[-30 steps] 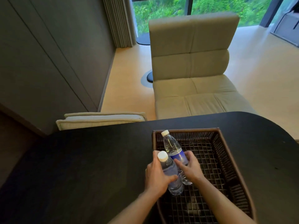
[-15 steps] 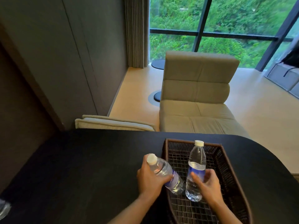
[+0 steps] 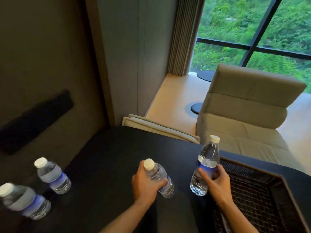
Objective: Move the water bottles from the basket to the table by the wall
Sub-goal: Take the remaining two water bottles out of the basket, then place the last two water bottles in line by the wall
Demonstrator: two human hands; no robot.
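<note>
Both bottles now clear the basket (image 3: 257, 187), left hand (image 3: 145, 184) and right hand (image 3: 217, 181) gripping.

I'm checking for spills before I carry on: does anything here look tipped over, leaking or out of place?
Nothing stands out. The two bottles by the wall stand capped on the dry table. The left hand holds its bottle tilted, the right hand holds its bottle near upright; both are capped.

You have one head-worn view, looking forward and down from close above the dark oval table (image 3: 109, 157), angled left toward the wall.
</note>
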